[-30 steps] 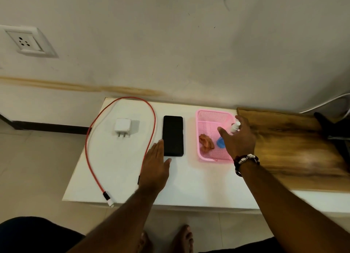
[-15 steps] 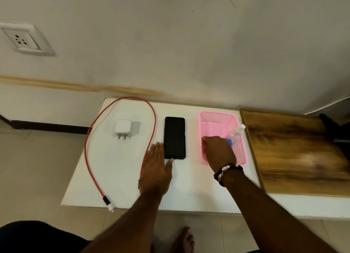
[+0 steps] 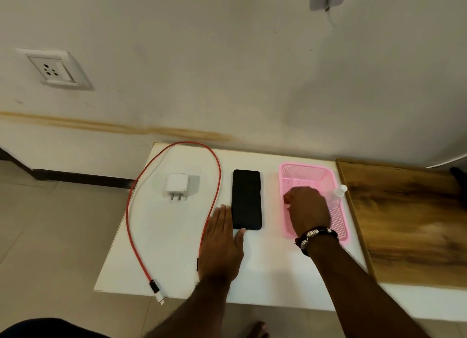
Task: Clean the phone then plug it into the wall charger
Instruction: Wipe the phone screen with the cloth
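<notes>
A phone [image 3: 246, 199] is steadied by the flat left hand [image 3: 222, 244] while the curled right hand [image 3: 307, 208], its hold unclear, reaches into the basket [image 3: 338, 219], likely for a cloth.

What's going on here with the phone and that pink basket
A person is getting ready to clean a black phone lying face up on a white table. Their left hand rests flat beside it, thumb at its near edge. Their right hand reaches down into the pink basket, fingers curled; what it grips is hidden. A small spray bottle leans in the basket. The white charger plug and red cable lie untouched, not yet connected.
</notes>
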